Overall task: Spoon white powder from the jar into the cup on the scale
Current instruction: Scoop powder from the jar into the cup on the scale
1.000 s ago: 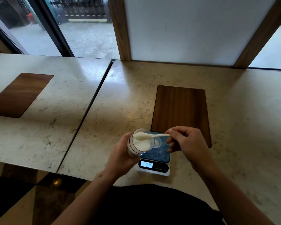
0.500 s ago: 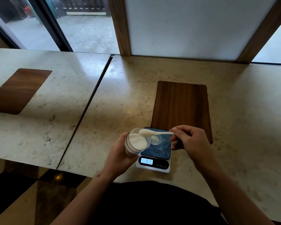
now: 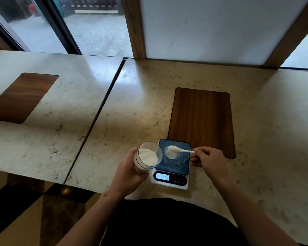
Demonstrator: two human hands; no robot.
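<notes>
My left hand [image 3: 128, 174] grips a clear jar [image 3: 147, 158] of white powder, tilted with its mouth toward the scale. A small kitchen scale [image 3: 171, 173] with a dark platform and a lit display sits near the counter's front edge. On its platform stands a small clear cup [image 3: 171, 154] holding some white powder. My right hand [image 3: 209, 159] pinches the handle of a white spoon [image 3: 179, 149]; its heaped bowl hovers over the cup.
A dark wooden inlay [image 3: 201, 119] lies in the marble counter [image 3: 140, 107] just behind the scale. A second inlay [image 3: 20, 98] sits on the left slab, beyond a seam [image 3: 96, 119]. The counter's front edge is close to my body.
The spoon has travelled right, from the jar's mouth to above the cup on the scale. The jar stays tilted in my left hand.
</notes>
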